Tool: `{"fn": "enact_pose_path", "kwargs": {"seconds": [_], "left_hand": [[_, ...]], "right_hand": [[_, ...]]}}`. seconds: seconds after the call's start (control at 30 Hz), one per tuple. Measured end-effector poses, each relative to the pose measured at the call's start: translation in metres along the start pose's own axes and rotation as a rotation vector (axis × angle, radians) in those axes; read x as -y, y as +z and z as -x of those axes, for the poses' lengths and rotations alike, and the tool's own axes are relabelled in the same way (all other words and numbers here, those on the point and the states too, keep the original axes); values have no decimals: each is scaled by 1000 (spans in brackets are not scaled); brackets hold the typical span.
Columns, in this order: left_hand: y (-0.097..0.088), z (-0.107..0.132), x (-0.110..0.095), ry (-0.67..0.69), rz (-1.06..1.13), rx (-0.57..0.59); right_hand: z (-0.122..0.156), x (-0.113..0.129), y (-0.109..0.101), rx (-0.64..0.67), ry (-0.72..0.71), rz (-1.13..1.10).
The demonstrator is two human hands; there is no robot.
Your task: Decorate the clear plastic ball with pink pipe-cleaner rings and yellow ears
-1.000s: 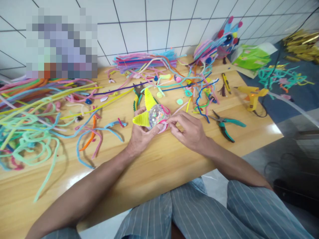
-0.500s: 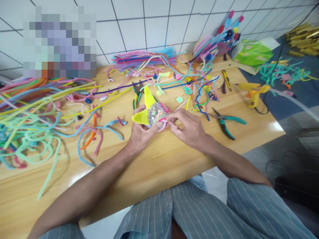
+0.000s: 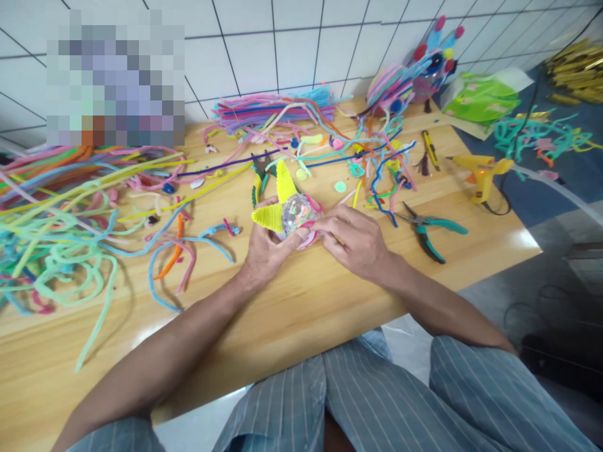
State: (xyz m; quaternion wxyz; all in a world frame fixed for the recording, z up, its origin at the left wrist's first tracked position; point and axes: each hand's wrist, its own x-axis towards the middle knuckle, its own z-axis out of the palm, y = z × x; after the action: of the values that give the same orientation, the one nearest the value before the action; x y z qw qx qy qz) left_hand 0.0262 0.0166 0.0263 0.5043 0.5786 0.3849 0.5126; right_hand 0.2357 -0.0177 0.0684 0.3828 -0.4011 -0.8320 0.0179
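Observation:
A clear plastic ball [image 3: 298, 211] with colourful bits inside carries two yellow ear shapes [image 3: 269, 218] wound from pipe cleaner. My left hand [image 3: 267, 250] is closed round its left and lower side, thumb pressing the front edge. Along the ball's right side runs a pink pipe cleaner [image 3: 315, 202]. At its lower right, the fingertips of my right hand [image 3: 351, 238] are pinched together on the pink pipe cleaner where it meets the ball. Just behind the ball lie green-and-yellow pliers [image 3: 257, 182], partly hidden by the yellow ears.
Loose pipe cleaners [image 3: 70, 270] tangle across the left of the wooden table. A bundle of pipe cleaners [image 3: 277, 113] lies by the tiled wall. To the right are teal-handled pliers [image 3: 431, 226], a yellow utility knife [image 3: 429, 150] and a yellow glue gun [image 3: 483, 179].
The ball and both hands stay nearly in place. My right fingertips have shifted very slightly at the ball's lower right edge. The whole view has moved a little.

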Motion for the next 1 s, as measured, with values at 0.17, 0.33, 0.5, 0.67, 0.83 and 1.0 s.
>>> {"fn": "enact_pose_path", "kwargs": {"seconds": [0.17,0.33,0.5,0.67,0.83,1.0], "left_hand": [[-2,0,2,-24,9,11],[-3,2,0,-37,8,100],[-4,3,1,-55,-34,104],[-5,3,4,-50,-78,83],[-4,2,3,-41,-48,76],[-8,2,14,-35,-41,123]], "right_hand": [[-2,1,1,-27,16,8],[-3,-3,2,-52,26,-24],[-2,-8,2,-39,65,-42],[-2,-9,2,-46,65,-47],[-2,-10,2,-43,80,-53],[-2,-14,3,-43,97,-56]]}}
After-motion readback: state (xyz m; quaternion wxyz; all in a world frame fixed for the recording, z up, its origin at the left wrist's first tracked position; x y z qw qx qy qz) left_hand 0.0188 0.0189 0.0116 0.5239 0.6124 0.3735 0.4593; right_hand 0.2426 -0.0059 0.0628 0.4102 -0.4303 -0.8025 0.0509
